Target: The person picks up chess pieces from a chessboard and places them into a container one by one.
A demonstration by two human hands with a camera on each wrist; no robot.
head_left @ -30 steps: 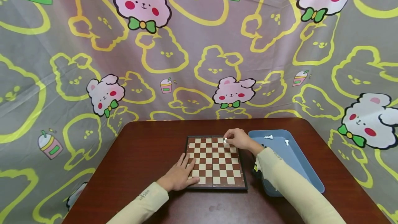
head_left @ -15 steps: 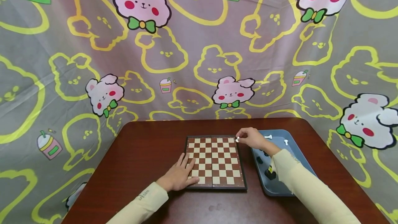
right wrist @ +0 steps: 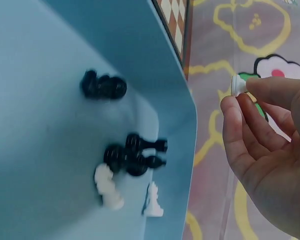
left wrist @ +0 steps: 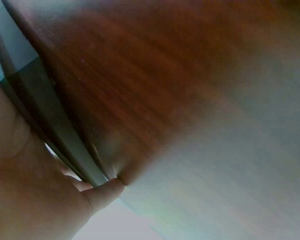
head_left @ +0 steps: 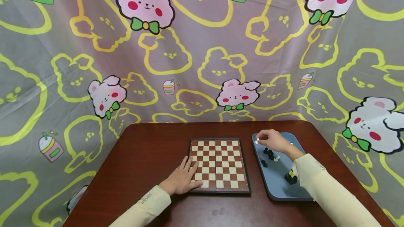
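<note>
My left hand (head_left: 181, 179) lies with straight fingers on the left edge of the checkered chessboard (head_left: 223, 166); in the left wrist view its palm and thumb are against the board's dark side. My right hand (head_left: 273, 140) is over the far left corner of the blue tray (head_left: 273, 186). Thumb and fingertips pinch a small white chess piece (right wrist: 237, 85), whose flat base shows while its upper part is hidden by the fingers. Black chess pieces (right wrist: 132, 157) lie in the tray below, beside a white chess piece (right wrist: 107, 186) and another slim white one (right wrist: 152, 200).
The tray stands on the brown table (head_left: 151, 150) to the right of the board, with a narrow gap between. A separate black piece (right wrist: 104, 87) lies close to the tray wall. Behind the table hangs a printed cloth (head_left: 195, 59).
My right hand has carried the white chess piece rightward, from the board's far right part, past its edge, to over the tray. My left hand has stayed in place.
</note>
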